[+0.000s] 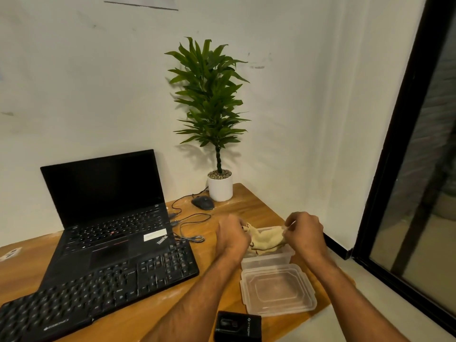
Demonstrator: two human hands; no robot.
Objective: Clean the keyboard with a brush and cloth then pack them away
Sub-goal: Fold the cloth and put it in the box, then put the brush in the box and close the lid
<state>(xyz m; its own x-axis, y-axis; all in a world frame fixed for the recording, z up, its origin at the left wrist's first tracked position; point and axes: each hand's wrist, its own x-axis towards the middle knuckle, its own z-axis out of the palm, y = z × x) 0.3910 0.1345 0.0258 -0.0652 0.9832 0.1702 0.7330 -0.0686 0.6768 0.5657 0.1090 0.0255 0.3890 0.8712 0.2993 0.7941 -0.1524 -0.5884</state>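
1. A clear plastic box [266, 260] sits near the right edge of the wooden desk [138, 314], and its near wall shows see-through.
2. A pale yellow cloth [267, 239] is stretched over the open top of the box, its lower part hanging down into it; what else the box holds cannot be made out.
3. The left hand [232, 236] has its fingers curled round the left end of the cloth, gripping it.
4. The right hand [304, 232] pinches the right end of the cloth between thumb and fingertips.
5. The clear lid [278, 291] lies flat on the desk just in front of the box, touching its near side, with nothing on it.
6. The black keyboard [98, 290] lies to the left of the box, slanted across the desk, its far edge up against an open laptop [108, 208].
7. A small black box [238, 328] sits at the near edge, just in front of the lid.
8. A white pot with a green plant [219, 185] stands at the far corner, a mouse [202, 203] beside it.
9. The brush cannot be seen.
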